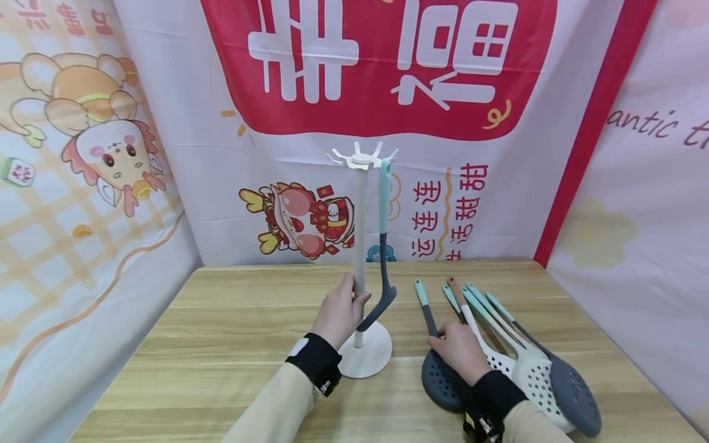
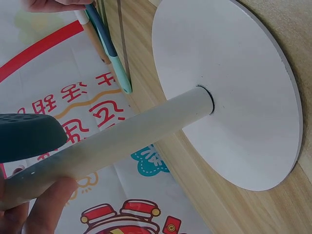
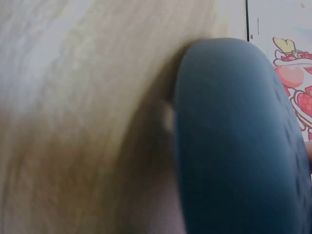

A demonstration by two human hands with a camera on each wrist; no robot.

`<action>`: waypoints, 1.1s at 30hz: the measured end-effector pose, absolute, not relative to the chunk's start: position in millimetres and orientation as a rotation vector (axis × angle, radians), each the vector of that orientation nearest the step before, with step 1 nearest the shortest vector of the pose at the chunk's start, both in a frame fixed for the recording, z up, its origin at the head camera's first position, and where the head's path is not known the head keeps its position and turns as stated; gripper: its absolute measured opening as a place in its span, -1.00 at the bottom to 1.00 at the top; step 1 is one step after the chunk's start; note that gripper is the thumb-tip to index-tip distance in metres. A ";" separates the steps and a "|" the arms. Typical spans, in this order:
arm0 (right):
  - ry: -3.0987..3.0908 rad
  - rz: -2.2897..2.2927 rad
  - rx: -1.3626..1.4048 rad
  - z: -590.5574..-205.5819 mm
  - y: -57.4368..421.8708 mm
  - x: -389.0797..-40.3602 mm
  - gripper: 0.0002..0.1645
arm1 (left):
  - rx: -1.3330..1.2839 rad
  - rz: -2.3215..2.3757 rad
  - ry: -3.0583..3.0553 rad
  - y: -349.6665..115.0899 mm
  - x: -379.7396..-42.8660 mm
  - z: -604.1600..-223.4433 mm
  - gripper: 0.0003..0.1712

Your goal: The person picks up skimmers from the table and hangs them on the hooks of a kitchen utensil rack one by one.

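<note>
A white utensil stand stands upright on the table, its pole rising from a round base to a ring of hooks at the top. My left hand grips the lower pole; its fingertips wrap the pole in the left wrist view. From a right-hand hook hangs a dark grey perforated utensil with a mint handle, seen edge-on. At the right, my right hand pinches the handle of a dark grey skimmer. A perforated grey head fills much of the right wrist view.
Several more utensils lie in a fanned pile right of my right hand, among them a white perforated one and a dark grey skimmer. The wooden table ends at a printed cloth backdrop, with cloth at both sides.
</note>
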State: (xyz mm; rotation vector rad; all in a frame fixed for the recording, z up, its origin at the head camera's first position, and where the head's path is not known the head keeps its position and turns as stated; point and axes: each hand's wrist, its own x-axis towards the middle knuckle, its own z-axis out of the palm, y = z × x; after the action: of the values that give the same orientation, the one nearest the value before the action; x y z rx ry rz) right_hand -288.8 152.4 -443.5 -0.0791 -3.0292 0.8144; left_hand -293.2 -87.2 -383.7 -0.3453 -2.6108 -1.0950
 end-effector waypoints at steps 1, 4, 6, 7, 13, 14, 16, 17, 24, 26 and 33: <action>-3.024 0.826 -0.088 -443.6 152.5 -288.9 -0.65 | -0.349 -1.101 -2.610 -87.3 -293.1 -383.7 -0.79; -3.004 0.867 -0.101 -443.5 153.8 -288.5 -0.64 | -0.353 -1.106 -2.607 -86.7 -292.9 -383.6 -0.79; -2.977 0.892 -0.100 -442.9 155.6 -287.2 -0.64 | -0.354 -1.105 -2.604 -85.9 -292.8 -383.4 -0.78; -2.961 0.908 -0.102 -442.4 156.6 -286.3 -0.65 | -0.356 -1.104 -2.602 -85.5 -292.8 -383.5 -0.78; -2.858 1.033 -0.133 -438.8 162.2 -281.9 -0.57 | -0.350 -1.129 -2.602 -83.9 -292.5 -383.1 -0.77; -2.840 1.048 -0.140 -438.2 162.7 -281.4 -0.56 | -0.348 -1.132 -2.602 -84.1 -292.4 -383.1 -0.77; -2.796 1.077 -0.147 -436.2 163.4 -280.2 -0.55 | -0.346 -1.129 -2.600 -84.9 -292.2 -383.3 -0.77; -2.771 1.094 -0.150 -435.1 163.6 -279.8 -0.55 | -0.345 -1.123 -2.599 -85.3 -292.2 -383.5 -0.76; -2.501 1.181 -0.118 -413.9 158.4 -270.5 -0.64 | -0.367 -1.068 -2.578 -87.8 -292.0 -385.0 -0.77; -2.417 1.211 -0.078 -405.4 155.7 -265.6 -0.68 | -0.371 -1.066 -2.577 -87.8 -292.0 -385.2 -0.78; -2.224 1.157 0.114 -380.4 143.1 -248.1 -0.72 | -0.368 -1.079 -2.576 -88.1 -292.0 -385.9 -0.80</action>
State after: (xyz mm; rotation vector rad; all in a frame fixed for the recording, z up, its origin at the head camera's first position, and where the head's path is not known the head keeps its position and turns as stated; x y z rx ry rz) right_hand -248.1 143.1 -380.4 0.1136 -2.2239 1.1571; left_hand -292.0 -88.1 -385.9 -0.3678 -2.5764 -1.0787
